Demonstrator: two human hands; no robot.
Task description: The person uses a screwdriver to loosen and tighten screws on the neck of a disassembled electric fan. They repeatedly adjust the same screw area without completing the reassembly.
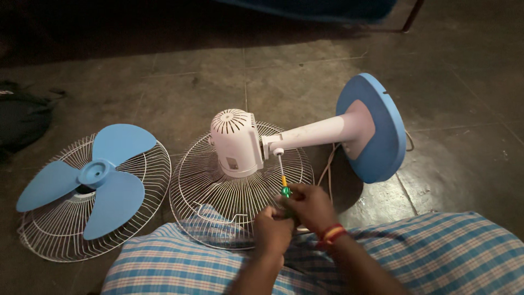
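A table fan lies on its side on the floor, its white motor housing (236, 143) resting on a white wire grille (207, 191). Its white neck (319, 133) leads to a round blue base (382, 128) standing on edge. A screwdriver (283, 177) with a green and yellow handle has its tip at the joint between housing and neck. My right hand (310, 206) grips the handle. My left hand (273, 229) is closed just below it, touching the right hand and the handle's end. A red and orange band circles my right wrist.
A second wire grille (147, 218) lies at the left with a blue three-bladed fan blade (90, 177) on it. A white cord (329, 164) trails under the neck. My legs in blue checked cloth (436, 257) fill the bottom. A dark bag (22, 117) sits far left.
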